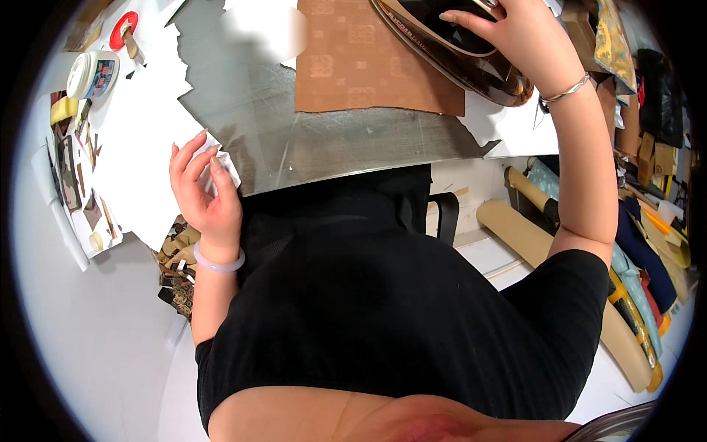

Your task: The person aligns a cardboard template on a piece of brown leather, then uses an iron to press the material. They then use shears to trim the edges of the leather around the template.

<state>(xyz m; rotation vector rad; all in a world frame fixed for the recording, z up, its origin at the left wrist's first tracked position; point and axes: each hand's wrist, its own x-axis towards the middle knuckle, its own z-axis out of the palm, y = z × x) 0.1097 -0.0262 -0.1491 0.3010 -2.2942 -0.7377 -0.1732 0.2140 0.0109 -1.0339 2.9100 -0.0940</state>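
1 iron [479, 66] over 1 brown sheet [361, 62], 1 right hand [508, 20] clamped on it; 1 left hand [208, 197] just chilling by white paper [140, 155], fingers [223, 180] loosely curled.

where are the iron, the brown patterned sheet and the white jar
iron [482, 71]: head view, on the glossy dark body
brown patterned sheet [359, 65]: head view, on the middle of its visible surface
white jar [102, 75]: head view, on its side wall
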